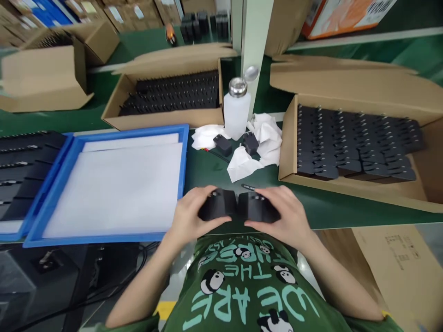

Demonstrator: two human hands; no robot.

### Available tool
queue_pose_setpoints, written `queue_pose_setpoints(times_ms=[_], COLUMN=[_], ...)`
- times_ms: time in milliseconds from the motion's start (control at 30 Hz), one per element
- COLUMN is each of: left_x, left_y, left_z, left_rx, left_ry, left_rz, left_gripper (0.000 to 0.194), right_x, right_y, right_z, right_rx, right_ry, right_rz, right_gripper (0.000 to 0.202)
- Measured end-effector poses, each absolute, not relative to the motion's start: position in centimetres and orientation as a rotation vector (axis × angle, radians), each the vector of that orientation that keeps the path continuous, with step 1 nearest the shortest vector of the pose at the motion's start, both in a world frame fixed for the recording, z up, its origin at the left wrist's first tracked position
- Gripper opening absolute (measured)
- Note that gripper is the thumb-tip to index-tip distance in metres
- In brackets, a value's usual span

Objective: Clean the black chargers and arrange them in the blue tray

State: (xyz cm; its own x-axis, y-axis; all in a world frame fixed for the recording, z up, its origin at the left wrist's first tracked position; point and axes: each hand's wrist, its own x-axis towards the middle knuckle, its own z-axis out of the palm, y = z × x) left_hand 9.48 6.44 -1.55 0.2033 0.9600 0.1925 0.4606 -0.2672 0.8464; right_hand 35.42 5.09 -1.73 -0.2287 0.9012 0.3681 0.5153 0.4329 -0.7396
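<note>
Near the table's front edge, my left hand [194, 213] is closed around a black block [220, 204], thumb below and fingers above. Just to its right, my right hand [284, 213] grips a second black block [258, 207] in the same way. The two blocks stand side by side, with a narrow dark gap or none between them. Small metal pins show on their tops. A thin black tool [248, 187] lies right behind the right block. Farther back, two small black adapters [223, 144] rest among crumpled white cloths [242, 164].
A white pump bottle [237, 110] stands behind the cloths. An open carton of black blocks [288, 152] is at the right, another [152, 121] at the back left. A blue tray with white sheets [184, 161] lies left, beside a blue tray of black parts [26, 221]. A post [255, 46] rises behind the bottle.
</note>
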Motion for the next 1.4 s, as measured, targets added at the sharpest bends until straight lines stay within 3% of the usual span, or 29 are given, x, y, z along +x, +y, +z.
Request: queue_pose_setpoints(times_ms=[133,233,433,600,833,1200,1400], left_x=[11.5,13.6,15.3,15.2,15.3,15.5,15.4], left_y=[6.2,6.6,7.0,6.3,6.1,6.0,6.2], left_z=[-0.1,1.5,3.5,3.5,3.1,3.0,2.9], left_rx=[1.164,0.774,0.335,0.189,0.133,0.125,0.123], left_ry=[1.219,1.025,0.748,0.609,0.514,0.466,0.472], left_rz=[1.260,1.204,1.081,1.034,1.003,0.999,0.993], left_gripper=[0.069,0.073,0.061,0.049,0.048,0.075,0.072], right_x=[34.6,33.1,31.5,30.9,31.1,31.2,30.7], right_y=[5.7,6.5,6.4,5.4,5.0,4.5,4.4], right_z=[-0.4,0.5,2.0,2.6,2.0,1.9,2.6], right_rx=[-0.986,-0.856,-0.656,-0.592,-0.546,-0.530,-0.539], right_ry=[-0.911,-0.765,-0.519,-0.325,-0.247,-0.304,-0.341], right_rz=[1.284,1.478,1.710,1.821,1.841,1.803,1.817], right_gripper=[0.063,0.070,0.055,0.041,0.048,0.064,0.074])
